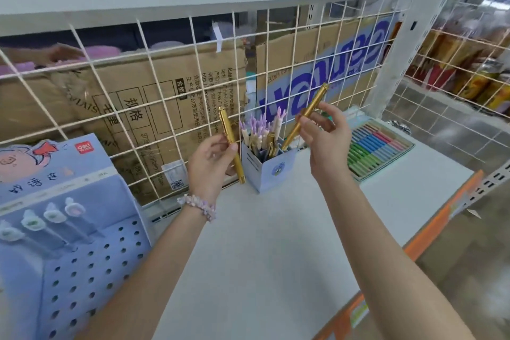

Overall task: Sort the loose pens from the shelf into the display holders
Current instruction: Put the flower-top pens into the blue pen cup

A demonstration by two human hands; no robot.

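Note:
My left hand point(211, 164) grips a gold pen point(226, 125) nearly upright, just left of a small pale blue pen box point(271, 171). My right hand point(325, 132) pinches a second gold pen point(314, 103), tilted, its lower end over the box's right side. The box stands on the white shelf point(276, 243) against the wire grid and holds several lilac-topped pens point(265, 125) and gold pens. A blue perforated display holder point(91, 265) at the left carries several pens with round caps point(52, 215).
A white wire grid point(154, 85) backs the shelf, with cardboard boxes point(171, 96) behind it. A tray of coloured markers point(378, 146) lies at the back right. The shelf's orange front edge point(430, 232) runs along the right. More goods sit beyond the right-hand grid.

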